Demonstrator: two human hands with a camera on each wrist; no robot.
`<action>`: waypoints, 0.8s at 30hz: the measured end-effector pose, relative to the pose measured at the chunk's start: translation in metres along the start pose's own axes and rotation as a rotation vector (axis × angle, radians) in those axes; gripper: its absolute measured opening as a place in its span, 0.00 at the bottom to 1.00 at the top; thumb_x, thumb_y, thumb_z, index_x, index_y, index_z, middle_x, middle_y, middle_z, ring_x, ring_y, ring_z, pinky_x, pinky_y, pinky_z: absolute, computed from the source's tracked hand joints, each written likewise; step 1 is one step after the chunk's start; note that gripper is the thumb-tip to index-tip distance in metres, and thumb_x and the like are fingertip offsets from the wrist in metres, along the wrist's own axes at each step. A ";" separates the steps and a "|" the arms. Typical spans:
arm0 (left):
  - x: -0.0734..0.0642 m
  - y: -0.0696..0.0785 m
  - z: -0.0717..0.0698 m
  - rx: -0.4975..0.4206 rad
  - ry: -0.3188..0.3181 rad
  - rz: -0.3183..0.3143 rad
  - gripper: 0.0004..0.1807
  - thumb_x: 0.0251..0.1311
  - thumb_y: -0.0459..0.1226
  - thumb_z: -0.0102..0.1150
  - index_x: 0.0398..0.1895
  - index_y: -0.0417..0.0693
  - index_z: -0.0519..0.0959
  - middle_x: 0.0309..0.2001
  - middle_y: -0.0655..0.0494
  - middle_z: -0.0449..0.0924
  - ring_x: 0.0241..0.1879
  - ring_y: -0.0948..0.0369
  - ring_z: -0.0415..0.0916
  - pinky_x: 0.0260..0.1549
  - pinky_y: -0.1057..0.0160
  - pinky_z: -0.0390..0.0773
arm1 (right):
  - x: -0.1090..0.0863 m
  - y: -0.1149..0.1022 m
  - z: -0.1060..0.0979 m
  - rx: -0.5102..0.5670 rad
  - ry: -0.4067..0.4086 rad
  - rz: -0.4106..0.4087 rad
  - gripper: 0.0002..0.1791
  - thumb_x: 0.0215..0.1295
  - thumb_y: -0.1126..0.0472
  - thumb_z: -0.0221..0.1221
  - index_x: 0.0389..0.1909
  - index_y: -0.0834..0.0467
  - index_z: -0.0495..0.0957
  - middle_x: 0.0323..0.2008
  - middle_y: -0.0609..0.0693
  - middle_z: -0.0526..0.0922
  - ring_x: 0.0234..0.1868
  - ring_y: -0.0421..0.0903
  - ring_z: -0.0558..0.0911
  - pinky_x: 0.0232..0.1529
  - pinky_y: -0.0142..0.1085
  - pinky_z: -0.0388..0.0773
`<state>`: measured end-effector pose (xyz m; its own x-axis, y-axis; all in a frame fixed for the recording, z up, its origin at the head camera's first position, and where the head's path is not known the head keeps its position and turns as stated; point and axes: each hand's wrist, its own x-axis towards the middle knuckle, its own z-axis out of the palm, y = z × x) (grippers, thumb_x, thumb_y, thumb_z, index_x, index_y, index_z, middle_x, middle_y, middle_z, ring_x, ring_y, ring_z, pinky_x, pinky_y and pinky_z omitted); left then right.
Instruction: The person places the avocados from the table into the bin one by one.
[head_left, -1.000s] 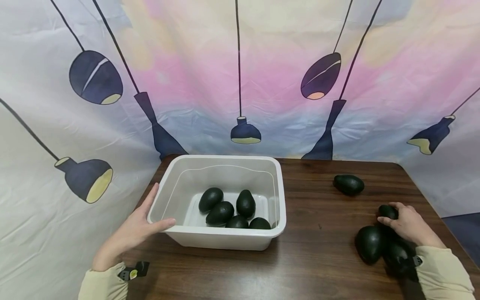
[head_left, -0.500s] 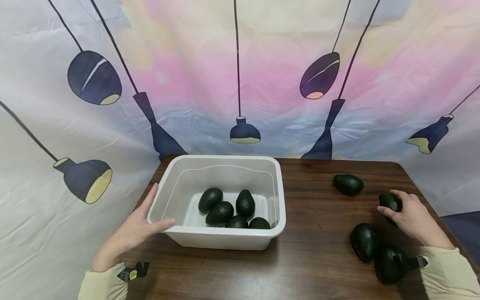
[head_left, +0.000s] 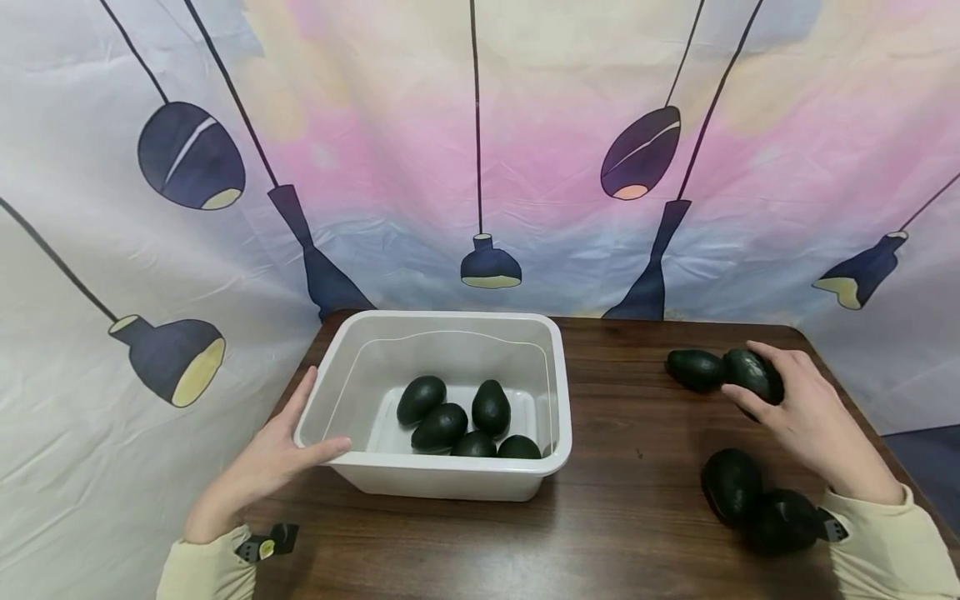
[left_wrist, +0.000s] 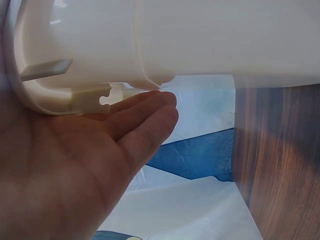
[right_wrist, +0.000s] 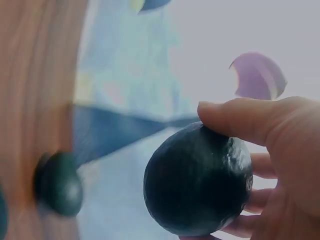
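My right hand (head_left: pixel 810 417) grips a dark green avocado (head_left: pixel 750 373) at the table's right side. In the right wrist view the avocado (right_wrist: pixel 197 182) is held between thumb and fingers, off the table. Another avocado (head_left: pixel 696 369) lies just left of it. Two more avocados, one left (head_left: pixel 731 486) and one right (head_left: pixel 783 521), lie nearer, beside my right wrist. At the front left corner of a white plastic bin (head_left: pixel 450 483), my left hand (head_left: pixel 273 446) rests with its thumb along the rim. Its straight fingers (left_wrist: pixel 150 130) lie outside the bin wall. Several avocados (head_left: pixel 440 427) sit inside.
The brown wooden table (head_left: pixel 637 533) ends at a far edge close to a fabric backdrop (head_left: pixel 420 125) printed with hanging lamps. The bin stands at the table's left side, near the back.
My right hand has lifted an avocado from the near group and moved it away from me and left, towards the far avocado. My left hand and the bin stay put.
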<state>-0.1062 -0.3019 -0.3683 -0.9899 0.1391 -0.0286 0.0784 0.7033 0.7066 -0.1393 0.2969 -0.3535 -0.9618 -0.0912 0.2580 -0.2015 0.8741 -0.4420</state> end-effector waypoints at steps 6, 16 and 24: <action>0.000 0.000 0.000 0.001 -0.005 0.002 0.57 0.55 0.49 0.64 0.73 0.70 0.30 0.74 0.44 0.36 0.67 0.36 0.45 0.54 0.32 0.56 | 0.003 -0.050 -0.004 0.059 0.039 -0.106 0.41 0.60 0.48 0.63 0.71 0.55 0.57 0.56 0.65 0.64 0.48 0.62 0.70 0.39 0.59 0.70; 0.000 -0.002 0.002 0.007 -0.018 -0.005 0.56 0.55 0.50 0.63 0.72 0.74 0.29 0.74 0.45 0.36 0.68 0.38 0.44 0.54 0.32 0.55 | 0.013 -0.120 0.001 0.152 0.110 -0.386 0.43 0.54 0.57 0.69 0.70 0.49 0.59 0.57 0.51 0.69 0.50 0.48 0.74 0.38 0.45 0.77; -0.001 -0.001 0.000 0.002 -0.003 -0.001 0.57 0.54 0.49 0.65 0.73 0.70 0.30 0.74 0.46 0.35 0.68 0.38 0.44 0.55 0.32 0.55 | 0.024 -0.156 0.015 0.186 0.100 -0.562 0.40 0.53 0.56 0.70 0.67 0.52 0.64 0.58 0.48 0.69 0.55 0.44 0.72 0.48 0.41 0.75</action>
<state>-0.1055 -0.3025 -0.3692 -0.9895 0.1409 -0.0315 0.0779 0.7048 0.7051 -0.1334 0.1508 -0.2913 -0.6779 -0.4623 0.5715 -0.7122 0.6057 -0.3548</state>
